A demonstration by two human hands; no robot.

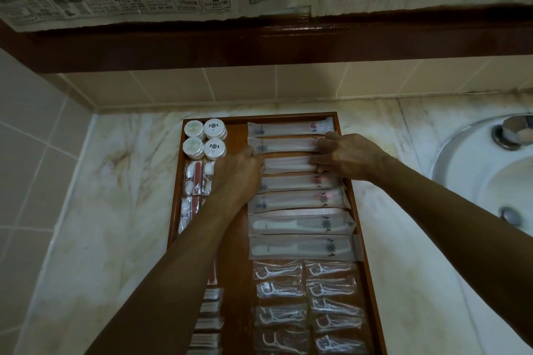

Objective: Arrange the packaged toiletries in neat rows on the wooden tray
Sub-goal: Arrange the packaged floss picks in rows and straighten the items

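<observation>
Both hands square up one toothbrush packet in the tray's right-hand row.

The packet (288,164) lies crosswise on the wooden tray (372,253), third from the far end; the left hand (239,173) pinches its left end and the right hand (346,157) its right end, fingers curled, equally near.

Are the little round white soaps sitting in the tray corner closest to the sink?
No, the round soaps sit in the far left corner of the wooden tray, while the sink is off to the right.
</observation>
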